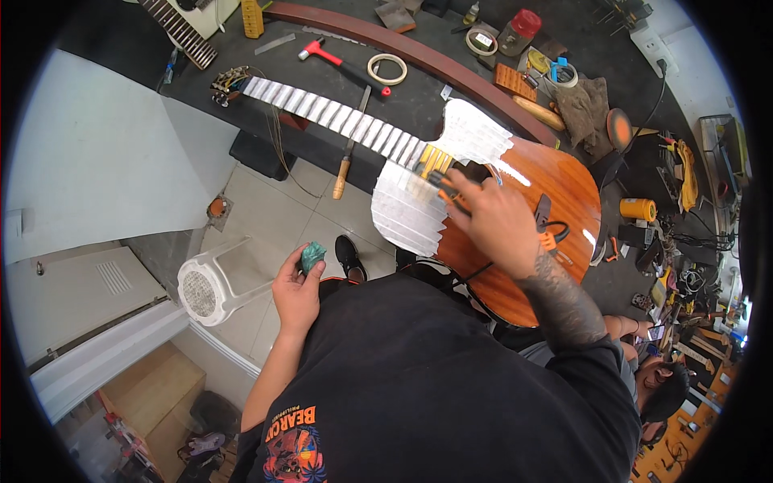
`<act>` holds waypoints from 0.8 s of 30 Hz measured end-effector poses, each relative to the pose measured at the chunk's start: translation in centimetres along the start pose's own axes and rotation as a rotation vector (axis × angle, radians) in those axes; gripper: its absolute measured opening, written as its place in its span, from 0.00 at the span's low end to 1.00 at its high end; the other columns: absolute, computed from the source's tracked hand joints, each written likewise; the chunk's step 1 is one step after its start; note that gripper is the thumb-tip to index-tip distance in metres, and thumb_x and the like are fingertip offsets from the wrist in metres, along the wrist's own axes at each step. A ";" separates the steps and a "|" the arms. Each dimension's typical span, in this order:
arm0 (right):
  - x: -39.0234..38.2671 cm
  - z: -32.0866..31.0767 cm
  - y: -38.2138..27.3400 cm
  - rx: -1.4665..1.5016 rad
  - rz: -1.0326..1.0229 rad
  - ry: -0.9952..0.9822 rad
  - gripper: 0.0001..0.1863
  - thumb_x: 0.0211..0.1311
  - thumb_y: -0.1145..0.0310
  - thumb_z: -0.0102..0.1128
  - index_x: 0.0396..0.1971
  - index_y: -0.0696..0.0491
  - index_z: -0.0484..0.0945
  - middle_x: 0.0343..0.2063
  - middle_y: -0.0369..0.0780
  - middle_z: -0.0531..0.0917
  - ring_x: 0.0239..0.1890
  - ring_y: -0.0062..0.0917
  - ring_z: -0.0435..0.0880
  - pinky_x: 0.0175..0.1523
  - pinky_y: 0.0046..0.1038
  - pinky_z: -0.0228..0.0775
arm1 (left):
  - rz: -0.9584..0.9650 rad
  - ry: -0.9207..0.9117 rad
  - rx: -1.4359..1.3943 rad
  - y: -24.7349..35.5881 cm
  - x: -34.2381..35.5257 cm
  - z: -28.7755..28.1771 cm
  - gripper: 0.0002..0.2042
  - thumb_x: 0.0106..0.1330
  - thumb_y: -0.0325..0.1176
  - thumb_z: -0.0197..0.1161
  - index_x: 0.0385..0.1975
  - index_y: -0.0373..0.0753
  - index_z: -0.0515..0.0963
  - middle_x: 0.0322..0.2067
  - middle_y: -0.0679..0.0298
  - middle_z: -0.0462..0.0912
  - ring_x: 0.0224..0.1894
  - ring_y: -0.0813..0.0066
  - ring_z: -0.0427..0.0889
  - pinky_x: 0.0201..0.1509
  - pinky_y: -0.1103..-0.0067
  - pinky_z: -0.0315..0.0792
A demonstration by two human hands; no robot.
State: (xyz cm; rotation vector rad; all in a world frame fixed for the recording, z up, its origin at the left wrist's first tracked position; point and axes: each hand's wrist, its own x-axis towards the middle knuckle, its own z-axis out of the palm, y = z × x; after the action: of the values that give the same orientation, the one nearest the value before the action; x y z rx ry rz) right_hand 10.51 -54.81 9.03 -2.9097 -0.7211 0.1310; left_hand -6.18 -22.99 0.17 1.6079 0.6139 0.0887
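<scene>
An acoustic guitar (555, 181) lies on the bench in front of me. White masking tape (407, 213) covers part of its top beside the neck, and pale strips run along the fretboard (338, 119). My right hand (503, 225) is over the body near the soundhole, its fingers closed round a black-and-orange hand tool (441, 183). The front of this tool is at the bare yellowish end of the fretboard; its exact kind is unclear. Held low at the left, away from the guitar, my left hand (296, 291) pinches a crumpled green wad (312, 256).
Beyond the neck lie a red-headed hammer (322, 53) and a tape roll (387, 70). A wooden-handled file (341, 177) crosses under the neck. At the left stands a white stool (203, 291). Another person (656, 378) is at the right, near a cluttered tool bench.
</scene>
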 end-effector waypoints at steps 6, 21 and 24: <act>0.0 0.6 1.3 -0.061 -0.069 0.054 0.26 0.72 0.52 0.69 0.65 0.45 0.79 0.31 0.44 0.84 0.33 0.41 0.89 0.38 0.42 0.80 | -0.007 -0.018 -0.006 -0.3 -0.1 0.3 0.22 0.74 0.21 0.72 0.66 0.27 0.78 0.55 0.56 0.88 0.55 0.75 0.87 0.62 0.78 0.80; 0.7 0.6 1.1 -0.121 -0.085 0.011 0.26 0.72 0.52 0.69 0.65 0.44 0.78 0.29 0.42 0.84 0.33 0.39 0.89 0.39 0.41 0.80 | -0.009 0.003 -0.040 0.2 -0.4 0.5 0.22 0.74 0.21 0.72 0.66 0.28 0.78 0.55 0.56 0.88 0.55 0.76 0.87 0.62 0.79 0.80; 0.9 0.0 1.3 -0.125 -0.084 0.023 0.25 0.73 0.52 0.68 0.65 0.44 0.78 0.30 0.43 0.84 0.33 0.39 0.89 0.39 0.41 0.80 | -0.015 0.007 -0.033 0.3 -0.3 0.6 0.22 0.74 0.21 0.72 0.66 0.28 0.78 0.55 0.56 0.88 0.55 0.75 0.87 0.62 0.79 0.79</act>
State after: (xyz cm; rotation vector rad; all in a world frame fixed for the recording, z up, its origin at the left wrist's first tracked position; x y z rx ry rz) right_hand 11.88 -55.54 8.77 -2.9861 -0.8762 0.0447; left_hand -6.13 -23.67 0.46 1.5714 0.6265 0.0934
